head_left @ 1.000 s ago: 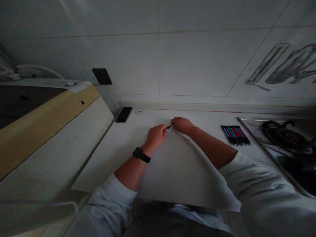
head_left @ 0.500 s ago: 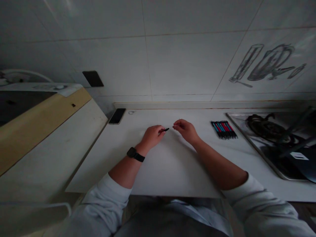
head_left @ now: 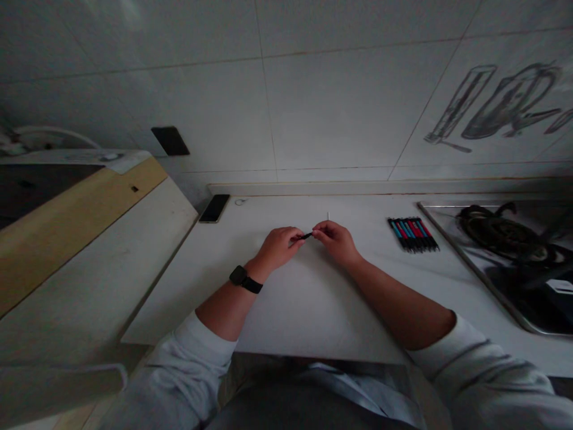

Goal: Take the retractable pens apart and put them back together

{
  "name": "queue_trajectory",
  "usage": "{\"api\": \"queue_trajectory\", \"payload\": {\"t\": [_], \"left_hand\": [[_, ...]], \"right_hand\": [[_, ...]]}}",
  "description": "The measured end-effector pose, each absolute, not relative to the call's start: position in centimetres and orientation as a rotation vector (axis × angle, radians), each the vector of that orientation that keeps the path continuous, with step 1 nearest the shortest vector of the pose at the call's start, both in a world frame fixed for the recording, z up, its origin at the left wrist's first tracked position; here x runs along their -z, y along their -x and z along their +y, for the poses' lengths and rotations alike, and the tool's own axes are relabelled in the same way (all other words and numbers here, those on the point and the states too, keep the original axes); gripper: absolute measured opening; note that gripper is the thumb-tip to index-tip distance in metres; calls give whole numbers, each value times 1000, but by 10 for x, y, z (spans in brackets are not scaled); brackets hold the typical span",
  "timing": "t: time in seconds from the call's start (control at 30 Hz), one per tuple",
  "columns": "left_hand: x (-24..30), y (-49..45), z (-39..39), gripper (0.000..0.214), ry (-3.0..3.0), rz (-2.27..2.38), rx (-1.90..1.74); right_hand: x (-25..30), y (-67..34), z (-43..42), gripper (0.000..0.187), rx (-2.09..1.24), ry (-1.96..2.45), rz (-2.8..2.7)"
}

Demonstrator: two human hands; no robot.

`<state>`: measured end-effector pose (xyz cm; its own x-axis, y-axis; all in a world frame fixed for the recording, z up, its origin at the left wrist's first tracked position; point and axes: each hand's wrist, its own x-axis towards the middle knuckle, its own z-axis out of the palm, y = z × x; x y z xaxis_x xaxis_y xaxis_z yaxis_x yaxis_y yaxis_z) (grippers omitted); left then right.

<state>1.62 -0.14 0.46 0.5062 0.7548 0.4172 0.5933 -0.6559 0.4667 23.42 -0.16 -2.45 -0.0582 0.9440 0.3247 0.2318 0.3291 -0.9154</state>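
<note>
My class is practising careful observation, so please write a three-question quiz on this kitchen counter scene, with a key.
1. True or false: the row of pens lies between the right hand and the stove.
2. Which wrist bears the watch? A left, B right.
3. Fill in: the left hand grips a thin black ____, and the right hand's fingertips meet its end.
Key: 1 true; 2 A; 3 pen.

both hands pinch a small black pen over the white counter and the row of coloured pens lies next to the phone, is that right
Not quite: the head view shows the row of coloured pens beside the gas stove on the right, not by the phone. The left hand and right hand do pinch the small black pen over the white counter.
</note>
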Motion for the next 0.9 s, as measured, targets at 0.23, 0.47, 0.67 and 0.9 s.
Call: {"api": "queue_trajectory", "payload": {"t": [0.23, 0.47, 0.67, 0.9], "left_hand": [[-6, -16, -3, 11, -2484, 1127, -894], [-4, -14, -2, 18, -2458, 1196, -803], [4, -13, 2, 18, -2470, 1216, -758], [6, -12, 3, 18, -2455, 1226, -727]], "right_hand": [[19, -234, -6, 27, -758, 1120, -1654], [8, -290, 16, 26, -327, 1352, -1669], [20, -313, 28, 43, -181, 1606, -2078], [19, -302, 31, 32, -151, 1578, -2266]]}}
